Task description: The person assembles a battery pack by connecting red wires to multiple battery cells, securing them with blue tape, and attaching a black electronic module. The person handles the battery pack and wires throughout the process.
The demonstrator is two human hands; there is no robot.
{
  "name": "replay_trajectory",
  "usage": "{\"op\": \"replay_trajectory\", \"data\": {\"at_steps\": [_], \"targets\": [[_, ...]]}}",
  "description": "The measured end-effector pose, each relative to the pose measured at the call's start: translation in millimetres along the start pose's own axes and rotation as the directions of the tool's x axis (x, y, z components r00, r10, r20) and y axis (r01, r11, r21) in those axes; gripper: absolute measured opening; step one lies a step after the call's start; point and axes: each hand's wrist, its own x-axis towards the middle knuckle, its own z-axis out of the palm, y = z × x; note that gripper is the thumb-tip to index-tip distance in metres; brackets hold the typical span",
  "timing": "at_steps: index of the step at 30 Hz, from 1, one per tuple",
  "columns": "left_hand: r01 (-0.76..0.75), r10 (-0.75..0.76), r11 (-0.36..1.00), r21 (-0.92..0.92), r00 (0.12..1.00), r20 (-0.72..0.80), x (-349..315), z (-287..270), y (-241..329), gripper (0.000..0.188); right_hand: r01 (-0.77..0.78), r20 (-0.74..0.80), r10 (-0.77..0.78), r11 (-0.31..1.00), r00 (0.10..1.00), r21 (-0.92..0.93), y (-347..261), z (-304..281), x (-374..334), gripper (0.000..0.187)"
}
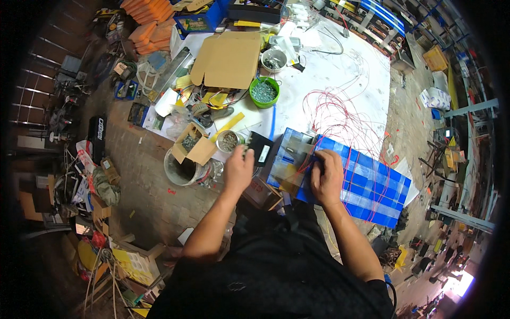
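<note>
My left hand (239, 169) pinches the left edge of a flat black box (260, 150) with a white label, held by the left end of a blue-wrapped pack. My right hand (327, 176) rests with curled fingers on that long blue pack (366, 183), which has bands of clear tape across it. Whatever may be under those fingers is hidden. Thin red wires (340, 109) run in loose loops from the pack over the white tabletop. Close to my left hand stands a bowl of small metal parts (229, 139).
The white table (297, 101) carries a green bucket of small hardware (264, 92), a large cardboard sheet (228, 61) and a small open carton (192, 143). A whitish bucket (178, 169) stands at the table's left front. Metal racks (473, 111) line the right side.
</note>
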Motion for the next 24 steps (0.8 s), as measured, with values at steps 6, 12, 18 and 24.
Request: {"op": "replay_trajectory", "data": {"at_steps": [6,12,18,24], "targets": [[0.217,-0.217,0.805,-0.552,0.974,0.066,47,-93,-2,0.04,-0.012,0.014,0.012,1.0,1.0,0.0,-1,0,1,0.032],[0.188,-0.193,0.531,-0.827,0.976,0.098,199,-129,-9,0.028,-0.009,0.011,0.009,1.0,1.0,-0.006,-3,0,4,0.032],[0.254,-0.314,0.247,-0.935,0.934,0.171,320,-65,-45,0.032,-0.018,0.031,0.019,0.999,0.999,-0.041,1,1,4,0.032],[0.388,-0.52,0.437,-0.812,0.845,0.124,340,-25,-89,0.039,-0.042,0.042,0.043,0.999,0.998,-0.03,1,1,6,0.034]]}}
